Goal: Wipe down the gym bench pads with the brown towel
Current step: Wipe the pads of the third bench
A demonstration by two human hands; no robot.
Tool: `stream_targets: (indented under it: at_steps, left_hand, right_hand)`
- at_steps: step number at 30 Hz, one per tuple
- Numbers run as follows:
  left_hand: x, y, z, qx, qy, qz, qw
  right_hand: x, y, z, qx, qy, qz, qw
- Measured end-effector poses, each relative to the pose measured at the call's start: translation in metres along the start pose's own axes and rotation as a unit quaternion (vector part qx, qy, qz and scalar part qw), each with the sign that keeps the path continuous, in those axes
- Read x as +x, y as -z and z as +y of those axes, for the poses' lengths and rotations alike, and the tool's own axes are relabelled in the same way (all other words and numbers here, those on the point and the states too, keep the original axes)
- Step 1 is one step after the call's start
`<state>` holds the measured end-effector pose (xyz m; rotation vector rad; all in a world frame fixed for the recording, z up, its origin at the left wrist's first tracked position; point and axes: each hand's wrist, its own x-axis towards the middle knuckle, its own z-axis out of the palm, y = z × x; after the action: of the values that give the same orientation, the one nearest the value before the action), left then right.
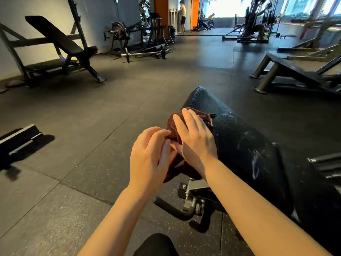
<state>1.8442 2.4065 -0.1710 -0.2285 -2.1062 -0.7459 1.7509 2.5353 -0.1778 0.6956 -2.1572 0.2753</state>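
Dark speckled rubber flooring [96, 148] spreads across a gym with a pale wall on the far left. Against that wall stands an incline bench [60, 43] on a black frame, its back pad tilted up. Lower left, a low black metal foot [20, 137] lies on the floor. Further back, near the middle, a loaded barbell [144, 53] rests on the floor before a plate-loaded machine [120, 34]. A person in a yellow shirt [182, 16] stands by an orange pillar in the distance.

At centre, the left hand [149, 156] pinches a fold of the brown towel [184, 167] with curled fingers. The right hand [195, 137] lies flat on the towel, fingers straight, its grip released, pressing the cloth on the left edge of the surface, a black bench pad [243, 141]. Pale smears and droplets mark the pad. Below it sits a grey steel bracket [193, 193]. Far right, another angled bench [295, 71] stands on steel legs, with bright windows behind.
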Motion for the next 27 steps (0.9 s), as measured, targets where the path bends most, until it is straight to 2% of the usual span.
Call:
stream_targets:
  at_steps: [5, 11, 15, 18, 20, 24, 27]
  left_hand:
    - [0.029, -0.019, 0.0, 0.034, -0.112, -0.024, 0.993]
    - [0.052, -0.064, 0.009, 0.119, -0.263, -0.065, 0.955]
    - [0.059, -0.093, 0.006, 0.15, -0.283, -0.023, 0.947]
    - [0.062, -0.099, 0.001, 0.141, -0.301, 0.011, 0.943]
    - [0.063, -0.101, -0.001, 0.134, -0.313, 0.015, 0.94]
    - [0.063, -0.103, -0.004, 0.135, -0.322, 0.016, 0.937]
    - [0.063, -0.102, -0.004, 0.142, -0.322, 0.018, 0.936]
  right_hand:
    - [-0.059, 0.015, 0.027, 0.005, -0.047, -0.037, 0.998]
    - [-0.149, 0.025, 0.081, -0.055, -0.14, -0.114, 0.982]
    - [-0.219, 0.037, 0.114, -0.088, -0.26, -0.124, 0.954]
    - [-0.219, 0.036, 0.112, -0.092, -0.309, -0.101, 0.941]
    - [-0.191, 0.03, 0.095, -0.059, -0.305, -0.059, 0.949]
    - [-0.116, 0.012, 0.058, -0.002, -0.212, 0.035, 0.977]
    - [-0.094, 0.009, 0.047, 0.034, -0.199, 0.053, 0.978]
